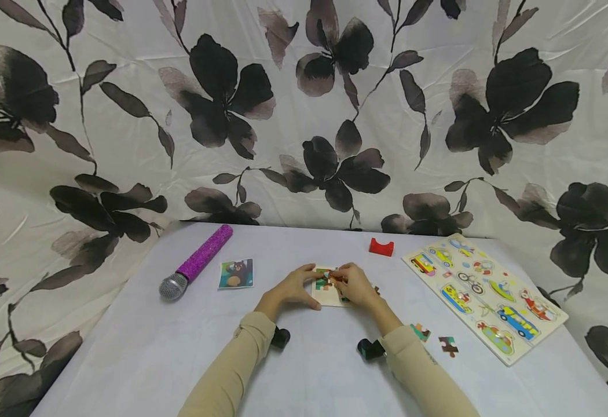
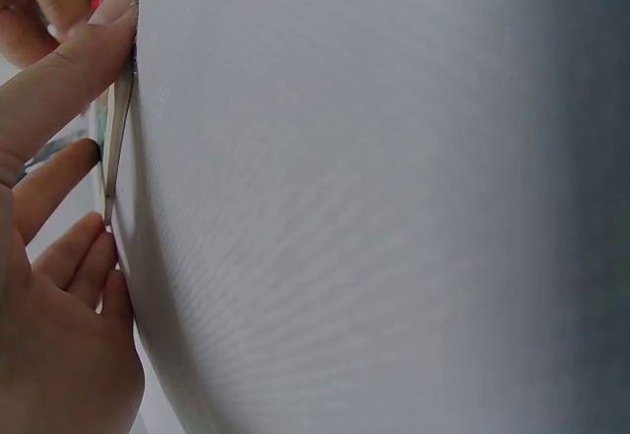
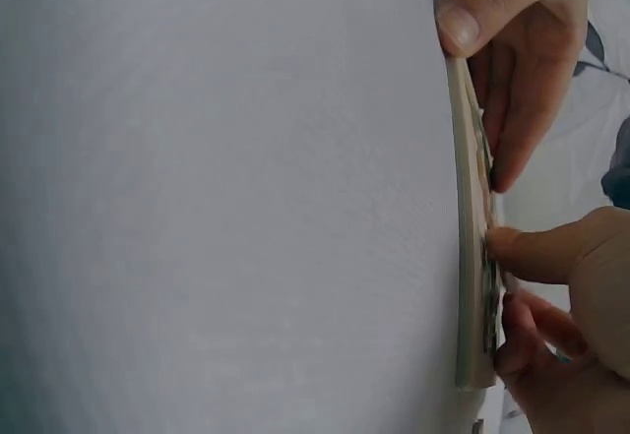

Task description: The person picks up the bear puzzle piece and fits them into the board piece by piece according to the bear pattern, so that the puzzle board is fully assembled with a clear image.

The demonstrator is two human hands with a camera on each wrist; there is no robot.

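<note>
A small jigsaw tray (image 1: 330, 299), pale and thin with green and brown pieces in it, lies on the table between the hands. My left hand (image 1: 292, 287) holds it at its left side, thumb at the near edge and fingers spread toward the far edge. Over the tray, the right hand (image 1: 357, 285) pinches a small puzzle piece (image 1: 331, 276), mostly hidden by the fingertips. In the right wrist view, the right thumb (image 3: 536, 252) and fingers meet right at the tray's surface. The left thumb (image 2: 74, 85) presses along the edge in the left wrist view.
Loose jigsaw pieces (image 1: 448, 346) lie beside the right forearm. A picture card with a bear (image 1: 236, 274) and a purple glittery microphone (image 1: 200, 263) are at left. A red curved block (image 1: 381, 248) stands behind. At right lies a vehicle puzzle board (image 1: 478, 313).
</note>
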